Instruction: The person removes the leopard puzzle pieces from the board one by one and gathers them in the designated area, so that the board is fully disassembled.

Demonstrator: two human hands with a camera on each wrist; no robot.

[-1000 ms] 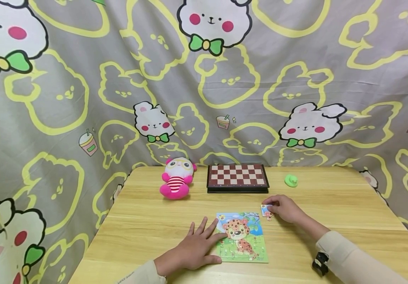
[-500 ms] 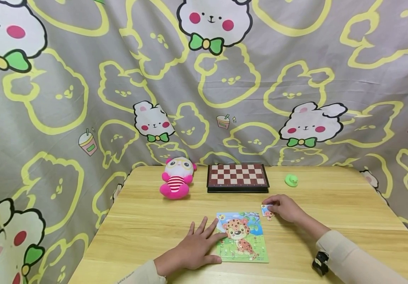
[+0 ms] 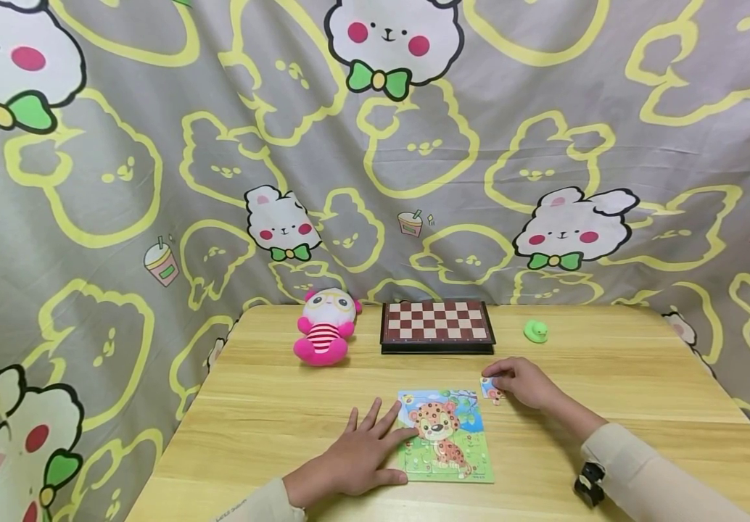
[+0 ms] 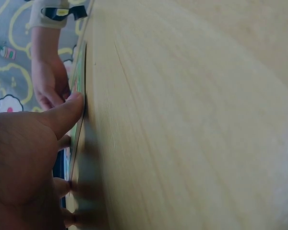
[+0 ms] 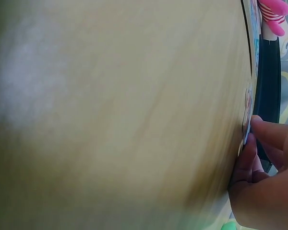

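Wood-grain table [image 3: 270, 428], gray cartoon curtain [image 3: 362, 250] in the bg. Leopard jigsaw [image 3: 440, 428] lies flat; L hand [image 3: 362, 453], fingers splayed, touches its left side. R hand [image 3: 525, 383] pinches a loose jigsaw pc [image 3: 487, 386] w/ thumb + fingers, just beside the top-right corner. Pc looks light, stiffish, prob card, so tabs could crease; edges r the safest hold. Wood strip separates it from the chessboard [image 3: 437, 322] behind; green duck [image 3: 535, 332] sits farther back.

Dark-spotted orange on green and blue across the puzzle [image 3: 448, 438], lower centre; red-and-white stripes on the pink plush toy [image 3: 325, 335]. Brown-and-cream checks on the chessboard [image 3: 437, 322], below centre.
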